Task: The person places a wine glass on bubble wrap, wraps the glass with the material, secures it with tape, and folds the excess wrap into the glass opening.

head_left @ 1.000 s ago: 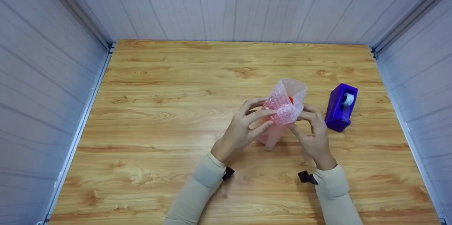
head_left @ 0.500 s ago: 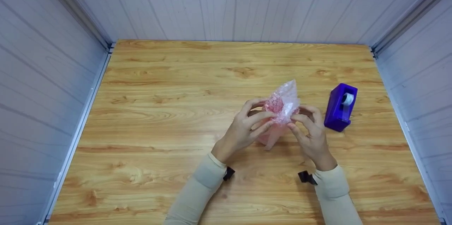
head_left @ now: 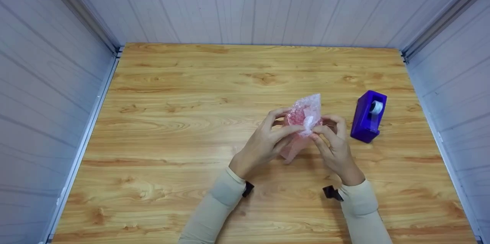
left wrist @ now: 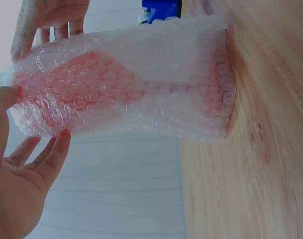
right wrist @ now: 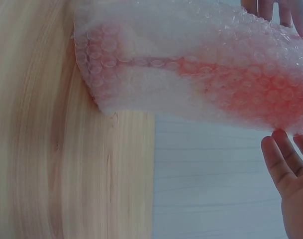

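A red stemmed glass [left wrist: 91, 82] stands upright on the table, seen through the pink-tinted bubble wrap [left wrist: 161, 57] rolled around it. Bowl, stem and foot show in both wrist views. My left hand [head_left: 260, 142] grips the wrapped bowl from the left, its fingers curled round that side and one laid over the top. From the right, my right hand [head_left: 337, 150] pinches the gathered upper edge of the wrap between thumb and index finger. One pointed flap of wrap sticks up behind the fingers. From above, the wrap covers the glass's rim.
To the right of my right hand stands a purple tape dispenser [head_left: 363, 121] with a roll of clear tape [head_left: 376, 107]. The wooden table [head_left: 172, 121] is bounded by white panel walls [head_left: 237, 6] at the back and both sides.
The wrap's open top has been folded down and pressed together, hiding the red that showed inside. The right fingers moved inward onto the fold, and the rear flap came lower.
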Demonstrator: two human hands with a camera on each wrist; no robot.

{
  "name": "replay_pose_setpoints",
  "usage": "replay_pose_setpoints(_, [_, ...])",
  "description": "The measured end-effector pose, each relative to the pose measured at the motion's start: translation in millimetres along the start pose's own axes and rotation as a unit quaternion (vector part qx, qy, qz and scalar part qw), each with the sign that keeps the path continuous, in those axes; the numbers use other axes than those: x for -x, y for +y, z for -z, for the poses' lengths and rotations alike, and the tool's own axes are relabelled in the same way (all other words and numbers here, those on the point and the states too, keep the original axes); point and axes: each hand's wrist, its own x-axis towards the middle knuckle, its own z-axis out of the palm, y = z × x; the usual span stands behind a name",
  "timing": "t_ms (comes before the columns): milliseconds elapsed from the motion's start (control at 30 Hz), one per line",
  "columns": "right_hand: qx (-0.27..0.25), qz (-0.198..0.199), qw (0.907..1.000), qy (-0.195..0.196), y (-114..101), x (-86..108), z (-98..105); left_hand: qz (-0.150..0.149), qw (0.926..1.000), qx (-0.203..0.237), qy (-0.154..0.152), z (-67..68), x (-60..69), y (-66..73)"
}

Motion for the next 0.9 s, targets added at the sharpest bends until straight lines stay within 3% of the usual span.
replay_pose_setpoints(367, [0.028, 0.013, 0.9995, 0.005, -2.9, 0.2, -3.0, 0.002, 1.0, -0.008, -0.004, -1.3, 2.2, 0.4])
replay_pose_setpoints(500, [0.021, 0.01, 0.9997, -0.005, -3.6, 1.4, -3.5, 0.004, 0.9999, -0.009, -0.004, -1.8, 3.0, 0.7])
replay_pose_setpoints(733, [0.03, -0.013, 0.9988, -0.037, -3.7, 1.9, -0.9, 0.033, 0.9994, 0.004, -0.002, -2.0, 3.7, 2.8])
replay_pose_setpoints(900, [0.044, -0.003, 0.9976, -0.054, -1.7, 0.2, -1.1, 0.027, 0.9996, -0.008, -0.01, -1.4, 5.0, 2.7])
